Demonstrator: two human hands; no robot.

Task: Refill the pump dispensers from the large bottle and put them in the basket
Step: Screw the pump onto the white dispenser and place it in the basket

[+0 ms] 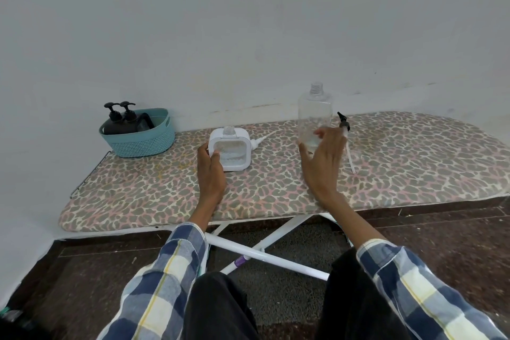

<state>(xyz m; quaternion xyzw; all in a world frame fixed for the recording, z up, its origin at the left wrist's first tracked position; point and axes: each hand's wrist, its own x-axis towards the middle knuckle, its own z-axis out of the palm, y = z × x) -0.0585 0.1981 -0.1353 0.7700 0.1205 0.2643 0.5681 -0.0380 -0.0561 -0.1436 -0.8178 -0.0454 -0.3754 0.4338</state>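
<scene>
Two black dispensers (121, 119) already in the basket (140, 143). We've got the left hand (211, 171) gripping the uncapped white dispenser (230, 150), right hand (323, 157) open at the near-empty large bottle (314, 116). Its pump (345, 130) lies alongside; cap and basket remain.

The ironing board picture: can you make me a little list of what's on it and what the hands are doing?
surface: ironing board with a spotted cover
basket: teal, far left corner, two black pump bottles inside
white square dispenser: cap off, neck open
white pump: lying beside that dispenser
left hand: grips the white square dispenser's left side
clear bottle: upright, cap off, nearly empty
black pump: lying right of the clear bottle
right hand: fingers spread in front of the clear bottle; contact cannot be told
</scene>
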